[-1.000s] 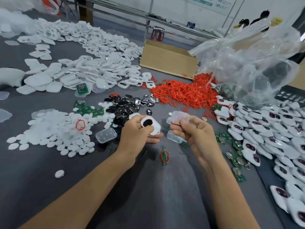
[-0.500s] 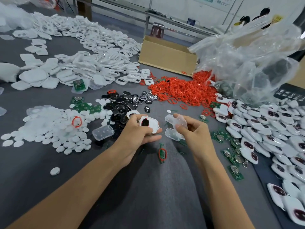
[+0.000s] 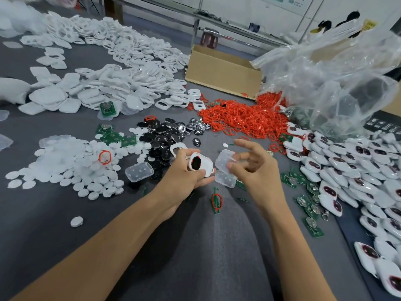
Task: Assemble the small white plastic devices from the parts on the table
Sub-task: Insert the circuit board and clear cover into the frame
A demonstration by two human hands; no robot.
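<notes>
No legible txt; wall poster too blurry.

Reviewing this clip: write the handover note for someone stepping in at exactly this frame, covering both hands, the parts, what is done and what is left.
The left hand grips a white shell, its dark opening facing up.
The right hand pinches a clear insert just right of the shell, not yet fitted.
Parts lie in piles on the grey table: red rings, black and metal pieces, white discs, green boards and empty shells.
Done: a large pile of finished devices at the right.
Left: probably fit the insert to the held shell; many loose parts remain.
</notes>
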